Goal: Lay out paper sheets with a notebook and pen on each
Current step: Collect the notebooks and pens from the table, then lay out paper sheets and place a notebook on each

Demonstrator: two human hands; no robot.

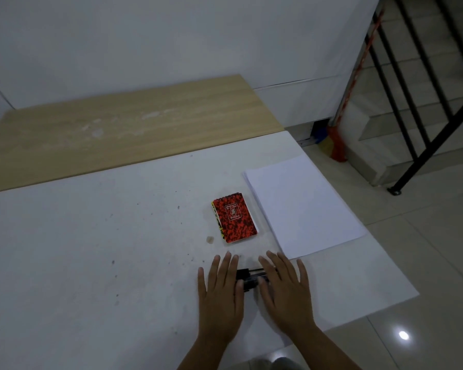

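Paper sheets (302, 206), a neat white stack, are seen near the right edge of the white worktop (91, 249), but the account is taken from the left. A wooden board (123, 126) is laid along the far side of the worktop, against the wall. Further right, the left hand (219, 292) is placed flat on the worktop near its front edge, its fingers (226, 265) held straight and slightly spread, nothing being gripped. Just beyond that hand, a small stack of spiral notebooks (234, 220) with a red-and-black mottled cover is set upright to the viewer, just beside the paper sheets and apart from both hands. Between the two hands a bundle of black pens (251, 279) is lain on the worktop, partly covered by both. The right hand (285, 289) is rested flat as well, fingers straight and relaxed, its fingertips close to the near corner of the paper sheets.
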